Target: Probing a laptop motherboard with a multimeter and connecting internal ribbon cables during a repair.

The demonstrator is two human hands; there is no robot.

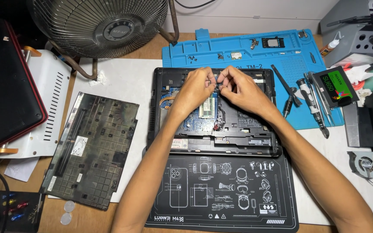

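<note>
1. The opened laptop (214, 112) lies bottom-up in the middle of the bench, its far edge on the blue silicone mat (247, 54) and its near edge on the black work mat (221, 194) printed with white diagrams.
2. Its bottom cover (91, 149) is already off and lies flat to the left of the laptop, well apart from it, so the mainboard (208, 110) with its copper heat pipe is exposed.
3. A few small screws (193, 58) sit on the blue mat, which suggests that the fasteners are out.
4. Both hands work at the far edge of the open chassis. The left hand (197, 88) is curled nearly closed with its fingertips pinched together; the right hand (236, 88) is likewise curled, fingertips meeting those of the left.
5. What they grip is too small and too hidden to name; it seems to be a small part or cable near the top of the board.
6. Screwdrivers and tweezers (311, 99) lie untouched to the right on the blue mat, beside a boxed solid-state drive (335, 86). A loose cooling fan (365, 164) lies further right.
7. By my judgement the teardown is partly done: the cover is off, while the board remains seated in the chassis.
</note>
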